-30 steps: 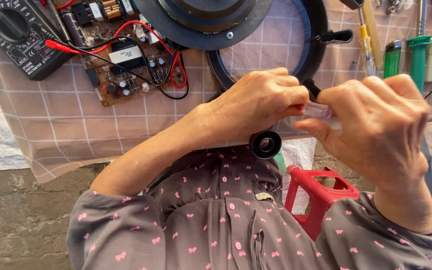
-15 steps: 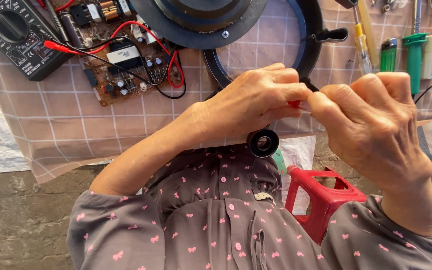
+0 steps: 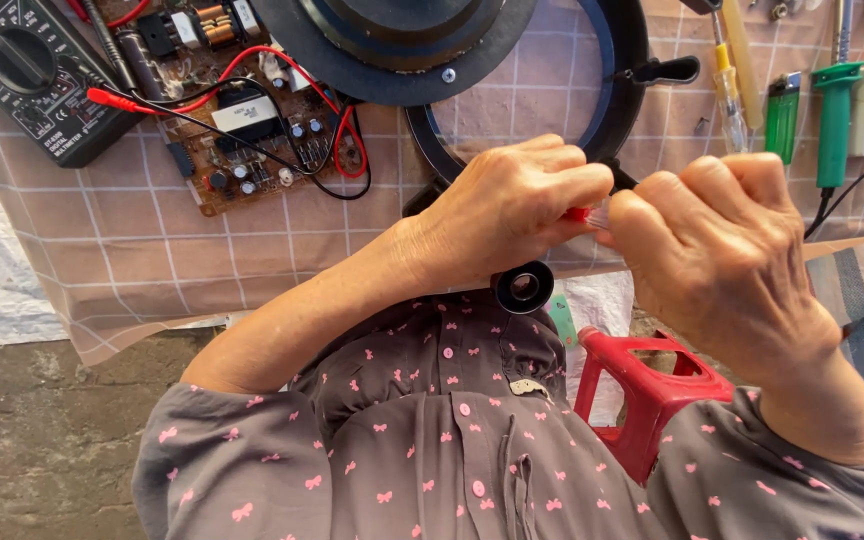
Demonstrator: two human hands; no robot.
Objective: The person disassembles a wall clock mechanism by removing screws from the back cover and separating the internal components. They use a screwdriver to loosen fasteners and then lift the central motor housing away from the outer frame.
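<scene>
Over checked cloth [image 3: 132,240], both hands' fingers [image 3: 552,190] pinch a red-ended wire [image 3: 580,213].

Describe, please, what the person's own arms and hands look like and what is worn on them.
Both hands, the left hand and the right hand, are bare: no gloves, and no rings or watch show from this side. The forearms are uncovered too. Each arm wears a loose grey-brown sleeve dotted with small pink bows, pushed up to about the elbow, part of a buttoned shirt of the same cloth.
</scene>
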